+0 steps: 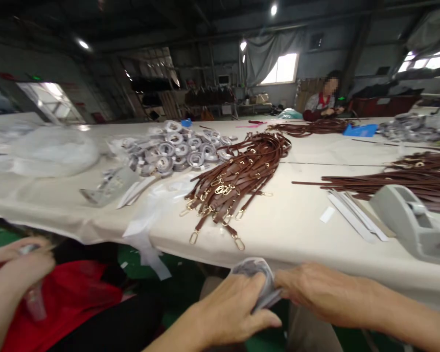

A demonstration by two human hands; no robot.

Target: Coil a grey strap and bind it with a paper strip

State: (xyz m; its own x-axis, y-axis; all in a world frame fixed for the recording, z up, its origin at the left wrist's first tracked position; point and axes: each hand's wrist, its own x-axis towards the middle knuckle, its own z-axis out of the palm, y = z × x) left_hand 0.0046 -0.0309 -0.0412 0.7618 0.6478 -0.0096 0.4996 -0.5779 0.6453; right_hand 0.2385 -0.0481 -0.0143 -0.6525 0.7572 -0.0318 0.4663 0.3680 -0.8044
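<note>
Below the table's near edge, both my hands close around a small coiled strap wrapped in clear plastic [256, 274]. My left hand [230, 308] pinches it from the left with fingers curled over it. My right hand [315, 293] grips its right side, fingertips hidden behind the wrap. On the white table [293, 230] just beyond lies a pile of brown leather straps [234, 181] with gold clasps, and farther back a heap of wrapped coiled straps [179, 149].
A grey tape dispenser [410, 222] and white paper strips [352, 212] sit at the right, with more brown straps [396, 181] behind. A co-worker's hands [17, 264] work at the lower left over red cloth. Another person [324, 100] sits at the far end.
</note>
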